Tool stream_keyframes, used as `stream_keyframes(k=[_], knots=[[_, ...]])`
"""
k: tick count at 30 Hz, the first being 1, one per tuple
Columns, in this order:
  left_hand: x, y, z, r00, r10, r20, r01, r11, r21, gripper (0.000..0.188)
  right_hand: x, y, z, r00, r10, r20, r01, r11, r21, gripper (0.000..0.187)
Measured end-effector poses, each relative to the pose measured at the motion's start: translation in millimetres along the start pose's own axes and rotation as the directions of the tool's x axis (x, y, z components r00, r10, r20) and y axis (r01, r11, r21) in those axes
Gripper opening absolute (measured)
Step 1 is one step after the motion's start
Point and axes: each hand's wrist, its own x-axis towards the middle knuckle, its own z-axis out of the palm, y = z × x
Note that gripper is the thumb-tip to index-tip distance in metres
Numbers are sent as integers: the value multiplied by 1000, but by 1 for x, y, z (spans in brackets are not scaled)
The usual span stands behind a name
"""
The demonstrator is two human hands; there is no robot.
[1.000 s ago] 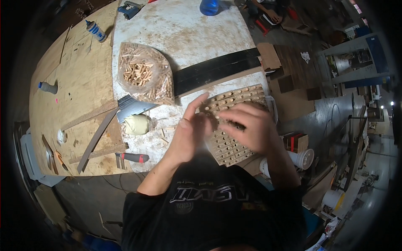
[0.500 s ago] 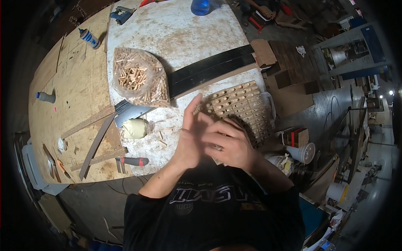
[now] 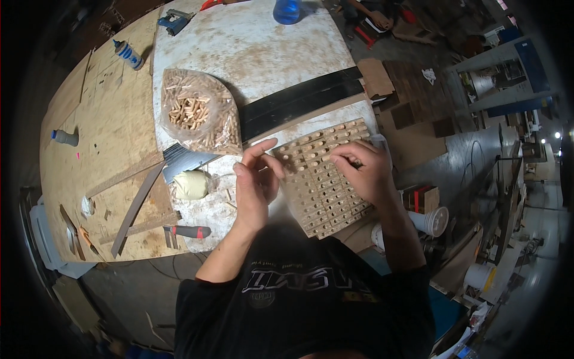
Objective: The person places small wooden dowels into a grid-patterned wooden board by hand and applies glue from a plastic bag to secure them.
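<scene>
A wooden board (image 3: 335, 206) drilled with rows of holes lies at the near right of the table, turned at an angle. Light wooden dowels (image 3: 317, 145) stand in its far rows, while the nearer holes show dark. Over these rows my right hand (image 3: 368, 170) pinches thumb and forefinger together; what is between the tips is too small to make out. My left hand (image 3: 257, 188) hovers by the board's left edge, forefinger stretched out and the other fingers curled over the palm, hiding whatever lies inside. Beyond it sits an opened clear plastic bag (image 3: 224, 125) full of dowels.
Behind the board runs a long black panel (image 3: 287, 102). Near my left hand are a pale yellow bundle (image 3: 191, 184), loose dowels and a red-and-black-handled tool (image 3: 190, 231). Glue bottles (image 3: 128, 55) and a blue staple gun (image 3: 174, 23) stand farther off. Another person's arm (image 3: 365, 12) shows at the far right.
My hands were together in front of the board. The right hand has moved right and away from me, over the dowel rows; the left has drawn slightly left, uncovering the board's near holes.
</scene>
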Motion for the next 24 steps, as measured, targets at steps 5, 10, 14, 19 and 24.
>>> stream_keyframes(k=[5, 10, 14, 19, 24], knots=[[-4, -2, -2, 999, -34, 31, 35, 999, -30, 81, 4, -6, -3, 980, -189, 68, 198, 967, -158, 10], [-2, -2, 0, 998, -37, 42, 38, 999, -39, 79, 11, -18, -4, 930, -340, 142, 368, 877, -309, 11], [-1, 8, 7, 997, -22, 77, 26, 998, -49, 79, 16, -15, -4, 926, -306, 221, 371, 852, -371, 9], [-1, 11, 13, 995, 39, 92, -36, 999, -29, 83, 14, -21, -9, 930, -271, 248, 355, 838, -415, 11], [-5, 13, 19, 998, 25, -61, -47, 913, -406, 61, -19, -38, -4, 995, 89, 41, -94, 985, 146, 15]])
